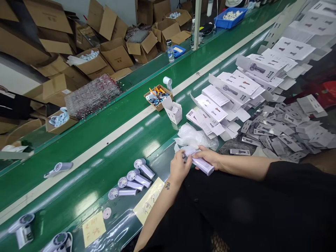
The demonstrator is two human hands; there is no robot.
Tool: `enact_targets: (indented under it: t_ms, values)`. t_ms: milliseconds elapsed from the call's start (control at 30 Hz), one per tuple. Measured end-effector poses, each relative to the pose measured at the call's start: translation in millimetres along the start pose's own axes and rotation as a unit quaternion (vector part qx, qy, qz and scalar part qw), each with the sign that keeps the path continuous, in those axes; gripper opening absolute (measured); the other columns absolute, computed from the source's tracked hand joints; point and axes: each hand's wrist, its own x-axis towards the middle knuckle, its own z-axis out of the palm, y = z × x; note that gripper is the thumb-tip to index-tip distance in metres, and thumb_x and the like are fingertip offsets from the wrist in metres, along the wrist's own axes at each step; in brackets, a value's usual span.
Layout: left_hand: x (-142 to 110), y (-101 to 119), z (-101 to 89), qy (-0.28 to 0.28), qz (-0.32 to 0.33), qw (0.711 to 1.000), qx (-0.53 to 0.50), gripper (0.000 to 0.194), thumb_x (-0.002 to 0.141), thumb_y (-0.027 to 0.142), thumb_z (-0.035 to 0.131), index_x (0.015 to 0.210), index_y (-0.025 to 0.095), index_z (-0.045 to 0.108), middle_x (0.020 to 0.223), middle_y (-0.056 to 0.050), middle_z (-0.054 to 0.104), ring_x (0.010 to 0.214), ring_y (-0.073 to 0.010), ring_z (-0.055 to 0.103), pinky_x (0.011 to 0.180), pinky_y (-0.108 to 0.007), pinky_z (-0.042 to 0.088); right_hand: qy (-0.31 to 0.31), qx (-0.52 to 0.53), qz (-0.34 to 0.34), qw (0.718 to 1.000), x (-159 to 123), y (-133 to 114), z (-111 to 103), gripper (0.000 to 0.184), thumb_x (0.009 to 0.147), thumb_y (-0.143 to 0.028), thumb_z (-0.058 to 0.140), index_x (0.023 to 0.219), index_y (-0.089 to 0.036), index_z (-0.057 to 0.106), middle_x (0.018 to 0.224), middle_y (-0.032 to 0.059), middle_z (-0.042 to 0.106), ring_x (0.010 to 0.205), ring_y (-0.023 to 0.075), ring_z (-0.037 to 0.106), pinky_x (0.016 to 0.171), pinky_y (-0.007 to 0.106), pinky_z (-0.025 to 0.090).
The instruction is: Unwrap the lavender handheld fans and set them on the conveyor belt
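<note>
My left hand (179, 168) and my right hand (208, 156) both grip a pale purple handheld fan (201, 163) over the near edge of the green belt (86, 175). The left fingers close round its head end, the right hand wraps the handle. Just beyond the hands lies a heap of clear plastic bags (193, 136). Three more purple fans (131, 182) lie side by side to the left of my left hand.
Flat white printed cartons (225, 101) are stacked to the right, with small grey inserts (283, 133) spread beside them. An open white box (173, 110) and a tray of tools (157, 96) stand further up. Other fans (57, 168) lie on the belt. Cardboard boxes (115, 52) pile beyond it.
</note>
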Motion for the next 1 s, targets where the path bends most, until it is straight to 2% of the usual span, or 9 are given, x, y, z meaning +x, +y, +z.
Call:
enact_targets:
  t_ms: [133,267,367,433,500,600,733,867,1000]
  values:
    - [7,9,12.7,-0.016,0.105,0.993,0.049,0.013,0.087,0.02,0.047,0.089,0.019,0.06,0.071,-0.006,0.058,0.066,-0.0189,0.058,0.059,-0.027,0.042,0.011,0.0,0.032,0.999,8,-1,-1,0.049,0.072,-0.014,0.066,0.107,-0.024,0.033,0.081,-0.0003,0.055,0.063,0.017,0.062,0.05,0.033,0.055]
    - [6,22,13.5,-0.054,0.181,0.982,-0.029,0.018,0.088,0.018,0.043,0.096,0.018,0.06,0.077,-0.007,0.061,0.074,-0.0189,0.06,0.068,-0.029,0.046,-0.034,0.012,0.045,0.998,16,2,-4,0.036,0.076,-0.005,0.053,0.105,-0.021,0.038,0.064,-0.0046,0.051,0.049,0.0108,0.055,0.043,0.02,0.045]
    - [-1,19,6.2,-0.055,0.062,0.99,-0.112,0.016,0.089,0.025,0.047,0.099,0.019,0.058,0.086,-0.005,0.062,0.08,-0.0174,0.06,0.073,-0.03,0.047,-0.021,0.007,0.051,0.998,22,5,-6,0.019,0.083,-0.01,0.048,0.097,-0.019,0.041,0.062,-0.0026,0.054,0.047,0.0115,0.055,0.042,0.02,0.044]
    - [-6,9,5.4,-0.056,-0.025,0.986,-0.153,0.029,0.081,0.035,0.061,0.105,0.02,0.056,0.092,-0.005,0.06,0.08,-0.0169,0.058,0.074,-0.03,0.048,-0.004,0.016,0.054,0.998,27,6,-7,0.014,0.085,-0.012,0.046,0.097,-0.018,0.041,0.066,-0.0002,0.057,0.048,0.0121,0.058,0.043,0.021,0.046]
    - [-10,-3,11.2,-0.083,-0.059,0.975,-0.2,0.042,0.069,0.04,0.072,0.102,0.019,0.057,0.095,-0.005,0.058,0.082,-0.0173,0.057,0.074,-0.031,0.048,0.007,0.034,0.044,0.998,31,5,-5,0.013,0.086,-0.01,0.045,0.096,-0.017,0.042,0.069,0.0008,0.059,0.049,0.0113,0.059,0.045,0.021,0.048]
    - [-9,-21,26.6,-0.085,-0.102,0.939,-0.317,0.039,0.066,0.04,0.074,0.092,0.019,0.056,0.088,-0.003,0.057,0.082,-0.0164,0.058,0.073,-0.029,0.048,0.01,0.054,0.02,0.998,31,2,-1,0.014,0.085,-0.008,0.045,0.094,-0.018,0.041,0.069,0.0001,0.059,0.051,0.013,0.061,0.049,0.024,0.052]
    - [-4,-39,35.7,-0.033,-0.182,0.883,-0.432,0.039,0.072,0.038,0.068,0.101,0.021,0.049,0.071,0.004,0.054,0.06,-0.0115,0.055,0.061,-0.026,0.047,-0.053,0.068,0.026,0.996,24,2,3,0.014,0.086,-0.008,0.044,0.098,-0.016,0.045,0.073,0.0022,0.062,0.058,0.0149,0.064,0.056,0.029,0.055]
    - [-10,-45,34.1,-0.017,-0.184,0.927,-0.326,0.025,0.071,0.032,0.067,0.09,0.02,0.058,0.079,-0.002,0.062,0.075,-0.0162,0.06,0.071,-0.029,0.048,-0.065,0.087,0.045,0.993,20,12,4,0.012,0.089,-0.011,0.046,0.1,-0.013,0.049,0.076,0.0037,0.064,0.061,0.0111,0.064,0.062,0.024,0.055]
    - [-13,-47,32.9,-0.018,-0.179,0.943,-0.28,0.018,0.067,0.027,0.068,0.082,0.019,0.063,0.081,-0.007,0.065,0.089,-0.0229,0.062,0.078,-0.034,0.047,-0.092,0.019,0.06,0.994,21,15,7,0.012,0.094,-0.023,0.044,0.099,-0.013,0.048,0.071,0.005,0.063,0.06,0.0124,0.066,0.062,0.025,0.056]
